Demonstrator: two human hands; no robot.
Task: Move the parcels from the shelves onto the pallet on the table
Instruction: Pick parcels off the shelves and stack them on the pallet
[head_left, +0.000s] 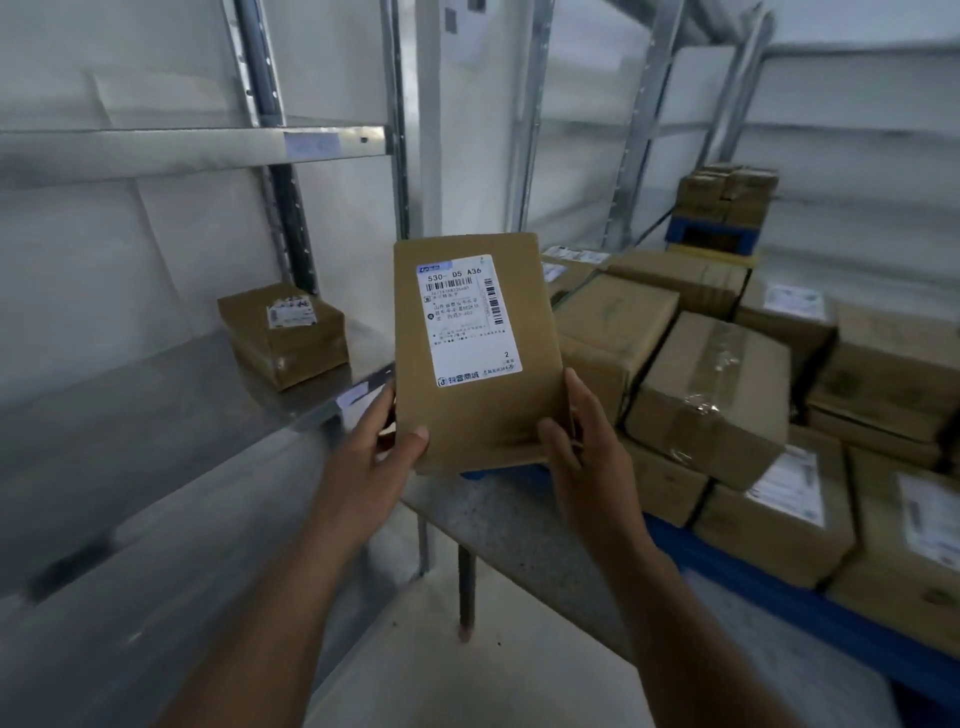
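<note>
Head view: left hand (382, 447) and right hand (582, 441) grip a flat parcel (475, 353) at centre, mid-carry; next, seemingly, setting it among boxes on the blue pallet (779, 597) at four o'clock.

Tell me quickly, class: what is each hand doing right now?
Left hand: grips the lower left edge of the flat parcel.
Right hand: grips the same parcel's lower right edge.
</note>
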